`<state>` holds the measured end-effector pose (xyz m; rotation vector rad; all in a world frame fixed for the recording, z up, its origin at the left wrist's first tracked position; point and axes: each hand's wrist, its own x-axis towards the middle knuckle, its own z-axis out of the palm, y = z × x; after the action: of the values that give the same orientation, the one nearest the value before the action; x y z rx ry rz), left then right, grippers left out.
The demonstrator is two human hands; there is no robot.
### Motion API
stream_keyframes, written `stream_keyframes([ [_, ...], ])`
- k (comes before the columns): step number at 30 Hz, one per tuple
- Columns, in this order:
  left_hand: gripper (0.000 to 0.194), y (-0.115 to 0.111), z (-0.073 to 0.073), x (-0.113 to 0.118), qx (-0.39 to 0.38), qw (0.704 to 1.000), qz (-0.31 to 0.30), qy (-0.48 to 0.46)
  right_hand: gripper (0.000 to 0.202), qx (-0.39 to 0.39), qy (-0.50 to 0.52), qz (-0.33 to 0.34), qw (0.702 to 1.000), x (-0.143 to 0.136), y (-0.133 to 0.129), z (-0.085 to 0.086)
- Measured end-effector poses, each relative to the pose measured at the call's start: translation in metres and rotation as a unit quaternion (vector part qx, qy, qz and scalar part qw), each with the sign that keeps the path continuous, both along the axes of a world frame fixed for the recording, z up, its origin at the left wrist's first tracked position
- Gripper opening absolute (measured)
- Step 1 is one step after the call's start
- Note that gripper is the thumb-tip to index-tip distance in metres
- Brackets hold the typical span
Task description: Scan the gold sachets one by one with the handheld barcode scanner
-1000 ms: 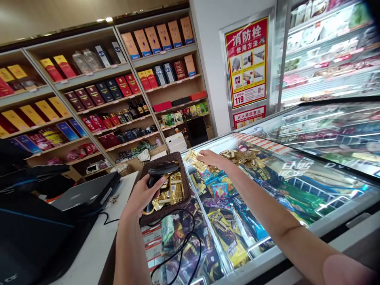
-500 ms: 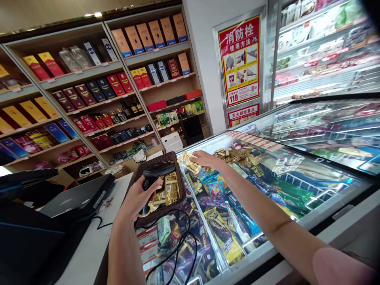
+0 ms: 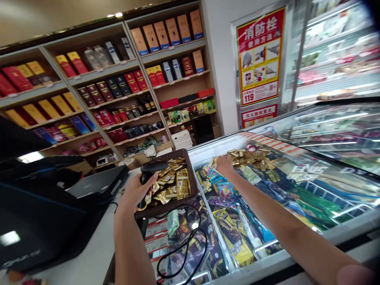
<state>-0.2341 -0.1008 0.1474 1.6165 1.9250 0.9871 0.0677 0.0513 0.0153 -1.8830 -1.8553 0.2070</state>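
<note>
My left hand (image 3: 137, 194) is wrapped round the grip of a black barcode scanner (image 3: 154, 168), its head over a brown woven basket (image 3: 192, 180). Gold-wrapped snack packets (image 3: 182, 184) fill the basket. Over the freezer glass, my right hand (image 3: 225, 165) is closed, with the edge of a gold packet (image 3: 212, 162) showing at its left side; the fingers are partly hidden. Just beyond that hand lies a heap of similar gold packets (image 3: 252, 156) on the glass.
A chest freezer (image 3: 190, 229) with bagged goods under its glass spans the front. The scanner's black cable (image 3: 181, 251) loops across it. At left, a counter (image 3: 86, 257) holds dark equipment (image 3: 38, 221). Shelves of boxes (image 3: 103, 89) and a red poster (image 3: 261, 59) stand behind.
My right hand has moved right, from beside the basket to the heap, with the gold packet. My left hand still grips the scanner over the basket. The view has turned slightly left.
</note>
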Motion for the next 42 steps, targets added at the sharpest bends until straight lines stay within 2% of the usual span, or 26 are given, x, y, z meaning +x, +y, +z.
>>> stream_keyframes([
  [3,0.054,-0.005,-0.001,-0.020,0.016,0.998,0.059,0.025,0.031,0.068,-0.067,-0.012,0.995,-0.010,-0.004,-0.001],
  [6,0.053,-0.011,-0.001,-0.039,0.030,0.990,0.131,0.032,0.027,0.105,-0.091,0.059,0.989,-0.041,-0.015,0.011],
  [10,0.051,-0.016,-0.003,-0.060,0.055,0.984,0.171,0.010,0.029,0.083,-0.032,0.240,0.967,-0.121,-0.045,0.032],
  [12,0.052,-0.017,-0.005,-0.067,0.070,0.982,0.173,-0.001,0.032,0.056,-0.032,0.291,0.955,-0.170,-0.066,0.039],
  [15,0.052,-0.019,-0.007,-0.071,0.087,0.982,0.169,0.001,0.047,0.020,-0.080,0.306,0.948,-0.236,-0.091,0.041],
  [17,0.052,-0.021,-0.007,-0.069,0.094,0.982,0.161,-0.003,0.047,0.017,-0.098,0.299,0.949,-0.266,-0.101,0.038],
  [19,0.051,-0.023,-0.005,-0.066,0.096,0.984,0.150,-0.012,0.038,0.037,-0.108,0.287,0.951,-0.283,-0.106,0.033],
  [21,0.049,-0.025,-0.004,-0.062,0.097,0.984,0.147,-0.015,0.025,0.067,-0.095,0.273,0.955,-0.287,-0.106,0.030],
  [24,0.046,-0.027,-0.001,-0.057,0.093,0.984,0.152,-0.002,0.021,0.093,-0.027,0.260,0.961,-0.273,-0.102,0.031],
  [27,0.047,-0.027,0.003,-0.051,0.080,0.986,0.146,-0.001,0.022,0.063,0.077,0.248,0.964,-0.240,-0.088,0.038],
  [30,0.048,-0.025,0.006,-0.043,0.070,0.988,0.138,-0.022,0.021,0.061,0.187,0.196,0.961,-0.190,-0.066,0.047],
  [33,0.051,-0.019,0.005,-0.038,0.059,0.991,0.117,-0.023,0.022,0.118,0.236,0.131,0.956,-0.130,-0.043,0.052],
  [35,0.053,-0.013,0.002,-0.035,0.052,0.995,0.087,-0.013,0.024,0.159,0.270,0.106,0.944,-0.091,-0.031,0.053],
  [37,0.054,-0.006,-0.001,-0.030,0.037,0.998,0.044,-0.015,0.031,0.164,0.315,0.092,0.930,-0.058,-0.022,0.052],
  [39,0.054,-0.002,-0.003,-0.020,0.006,1.000,-0.009,-0.021,0.032,0.122,0.368,0.099,0.916,-0.033,-0.014,0.049],
  [42,0.052,0.000,-0.003,0.004,-0.035,0.995,-0.093,-0.024,0.021,0.036,0.416,0.139,0.898,-0.011,-0.006,0.046],
])
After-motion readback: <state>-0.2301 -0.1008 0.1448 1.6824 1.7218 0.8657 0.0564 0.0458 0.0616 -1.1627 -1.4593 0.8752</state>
